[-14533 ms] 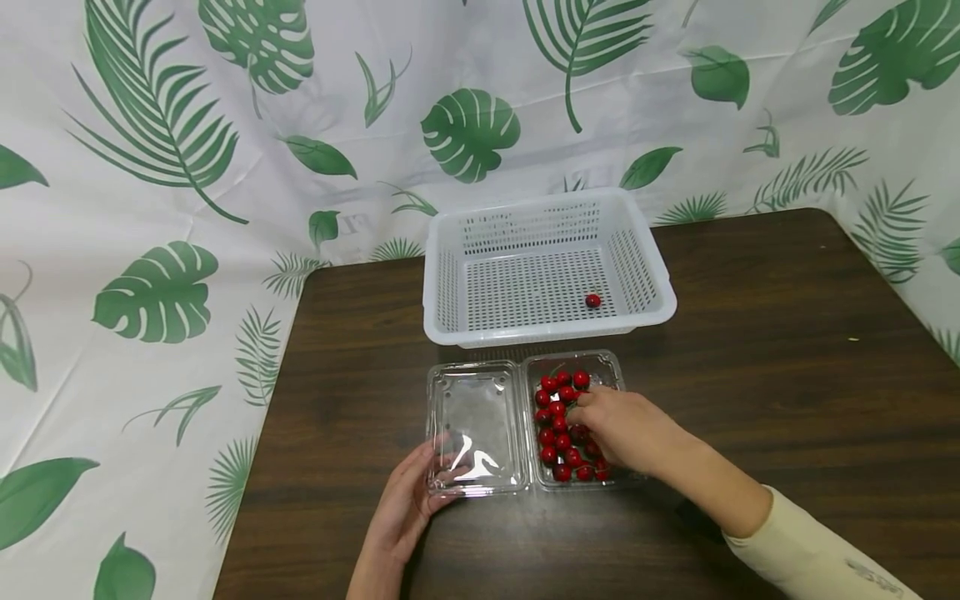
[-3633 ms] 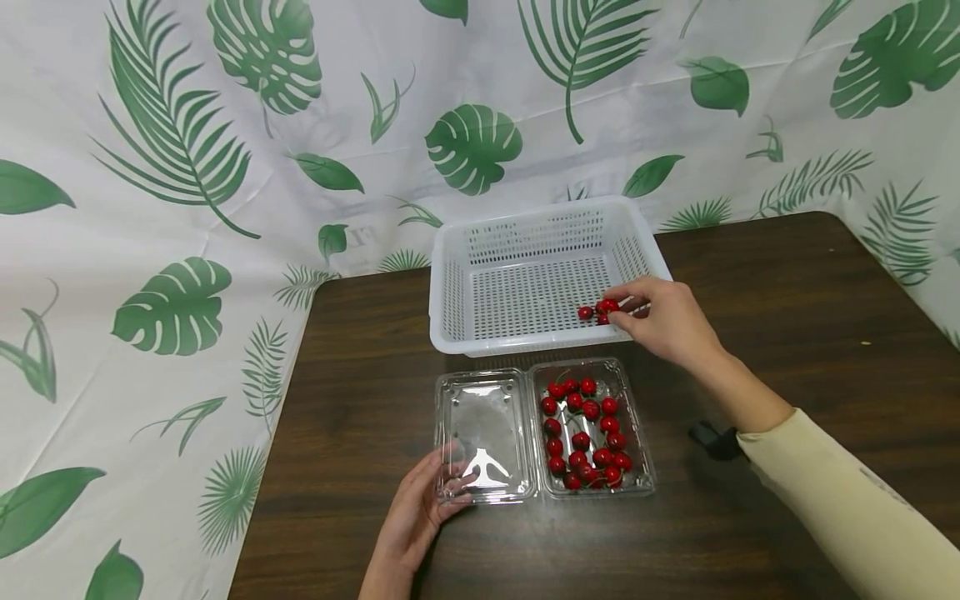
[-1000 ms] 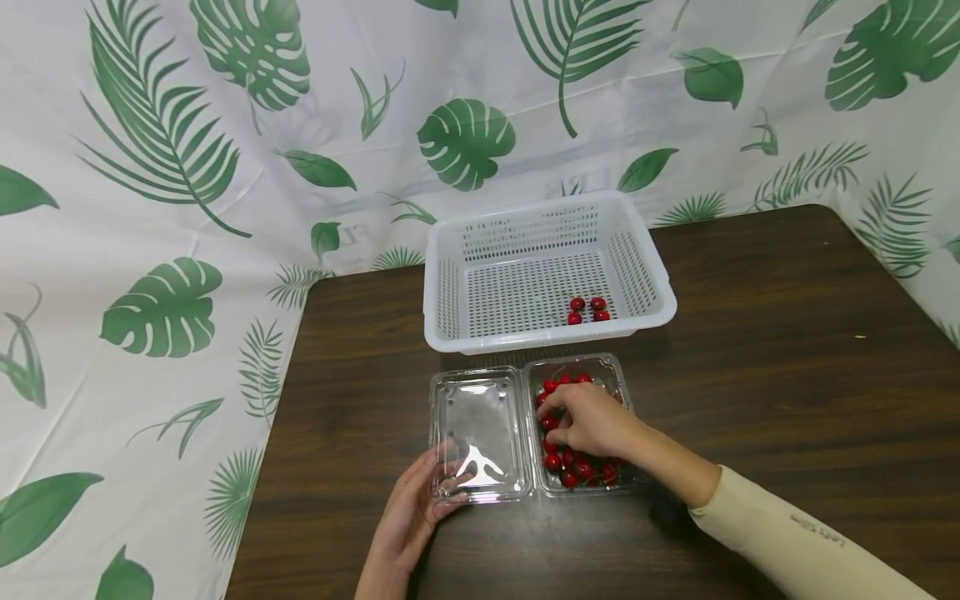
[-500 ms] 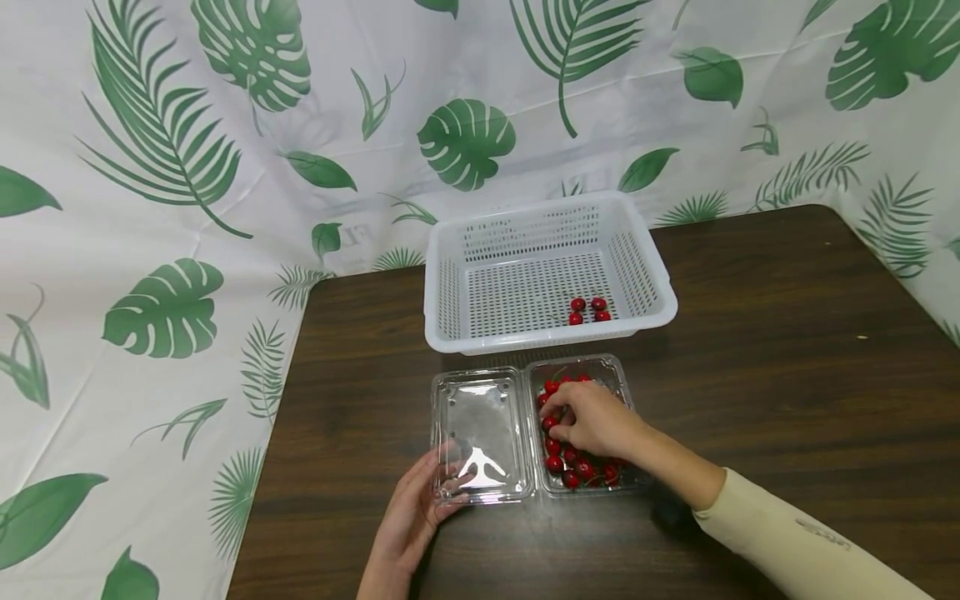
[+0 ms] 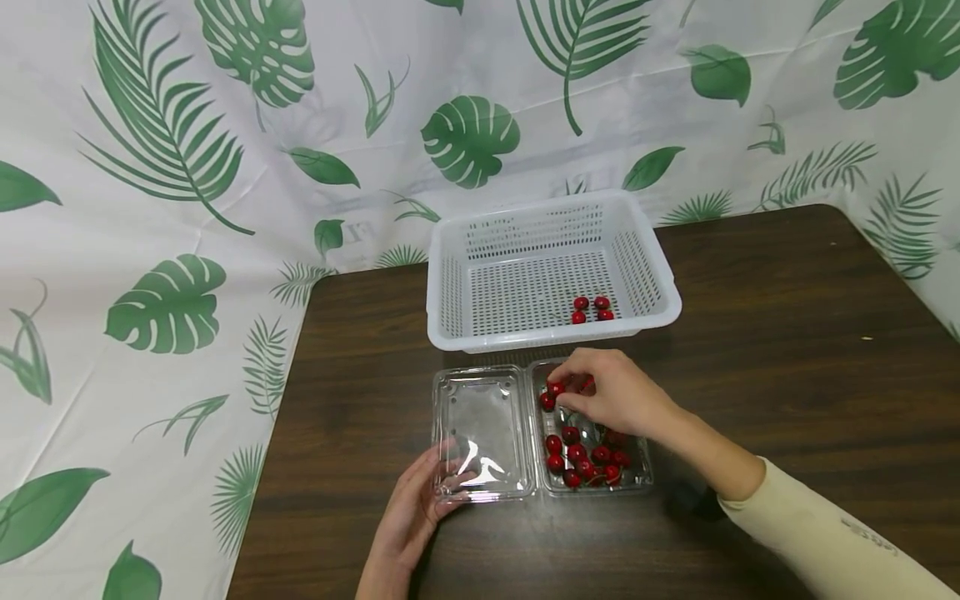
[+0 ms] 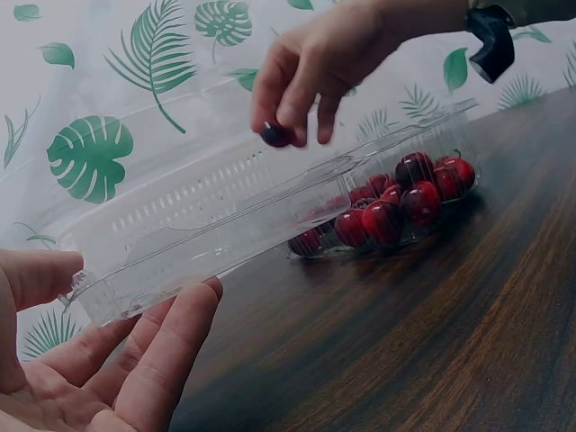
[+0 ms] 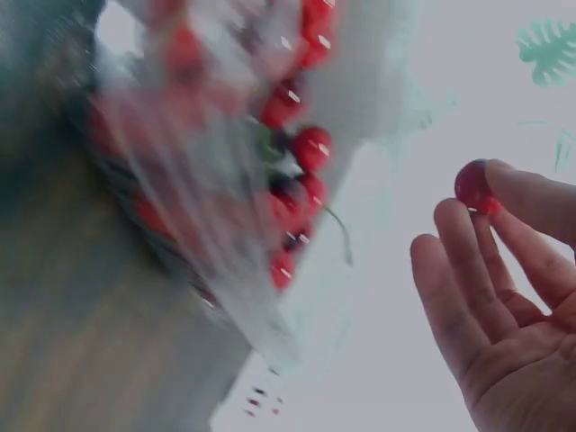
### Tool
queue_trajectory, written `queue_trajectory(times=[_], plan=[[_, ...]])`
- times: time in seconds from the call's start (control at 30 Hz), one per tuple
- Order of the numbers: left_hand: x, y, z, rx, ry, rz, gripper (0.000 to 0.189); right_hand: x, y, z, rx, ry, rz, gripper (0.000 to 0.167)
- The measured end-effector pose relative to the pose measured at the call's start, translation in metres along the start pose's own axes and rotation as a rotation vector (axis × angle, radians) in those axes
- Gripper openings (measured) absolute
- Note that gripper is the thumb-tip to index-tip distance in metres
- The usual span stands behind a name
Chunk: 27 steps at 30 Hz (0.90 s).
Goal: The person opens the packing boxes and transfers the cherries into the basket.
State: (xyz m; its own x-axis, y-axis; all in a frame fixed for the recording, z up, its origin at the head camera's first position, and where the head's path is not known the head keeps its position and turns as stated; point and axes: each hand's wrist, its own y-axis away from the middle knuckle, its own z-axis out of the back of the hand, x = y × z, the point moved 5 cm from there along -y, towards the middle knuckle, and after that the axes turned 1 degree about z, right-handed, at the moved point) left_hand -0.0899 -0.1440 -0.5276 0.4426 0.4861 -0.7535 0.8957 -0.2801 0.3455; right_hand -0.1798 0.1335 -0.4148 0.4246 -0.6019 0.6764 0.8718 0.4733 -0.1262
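A clear plastic clamshell box lies unfolded on the table, with several red cherries in its right half. My left hand holds the outer edge of the lid, the thumb on top and the fingers underneath, as the left wrist view shows. Between thumb and fingertips my right hand pinches one cherry; in the left wrist view that cherry hangs above the box. Part of the right half's far end is hidden behind the right hand in the head view.
A white perforated plastic basket stands just behind the box, with several cherries near its front right corner. A dark wood table carries everything. White cloth with green leaves hangs behind it.
The basket held one cherry in the oldest frame and holds several now. In the last half second my right hand has risen from among the cherries, pinching one. The left hand stays put.
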Motion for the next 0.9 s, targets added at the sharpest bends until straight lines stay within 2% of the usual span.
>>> queue_trajectory(times=[0.2,0.4,0.67,0.9], plan=[[0.001,-0.001,-0.001,0.033,0.006,0.001,0.043,0.006,-0.004,0.030,-0.105,-0.005,0.056,0.022],[0.002,0.001,0.000,0.005,0.009,0.011,0.047,-0.004,-0.012,0.056,-0.194,0.001,0.063,0.023],[0.001,0.001,-0.001,0.000,0.002,0.010,0.046,-0.031,-0.019,0.077,-0.286,0.062,-0.017,0.024],[0.000,0.000,-0.001,-0.009,-0.001,0.013,0.044,-0.047,-0.025,0.079,-0.293,0.092,-0.073,0.025]])
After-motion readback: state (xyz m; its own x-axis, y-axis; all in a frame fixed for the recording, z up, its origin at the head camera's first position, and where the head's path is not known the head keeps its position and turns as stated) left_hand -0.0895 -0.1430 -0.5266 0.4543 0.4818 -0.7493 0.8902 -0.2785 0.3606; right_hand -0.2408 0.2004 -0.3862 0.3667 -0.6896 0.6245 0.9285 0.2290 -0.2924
